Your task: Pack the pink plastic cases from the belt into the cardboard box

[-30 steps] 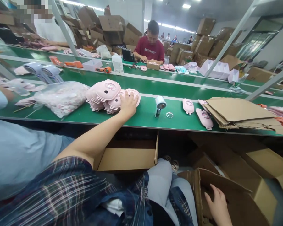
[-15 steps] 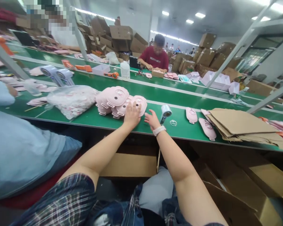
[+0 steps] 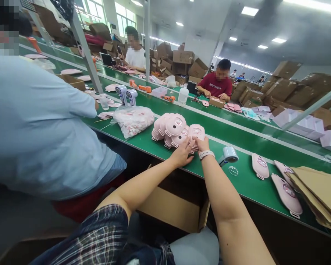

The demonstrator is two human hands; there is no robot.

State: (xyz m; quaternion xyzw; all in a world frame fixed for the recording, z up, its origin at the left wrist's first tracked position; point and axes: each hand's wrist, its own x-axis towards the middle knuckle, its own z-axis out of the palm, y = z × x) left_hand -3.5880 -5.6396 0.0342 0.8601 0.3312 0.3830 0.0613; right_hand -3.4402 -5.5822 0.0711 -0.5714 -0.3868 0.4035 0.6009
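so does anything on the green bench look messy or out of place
Mostly the pile of pink shells under both hands: they lean on each other unevenly, not squared. The cardboard sheets at the right are splayed and overhang the bench edge. Nothing looks spilled or broken.

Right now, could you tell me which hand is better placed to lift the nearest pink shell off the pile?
Probably the right hand: its fingers rest on the nearest pink shell, whereas the left hand sits lower, at its edge.
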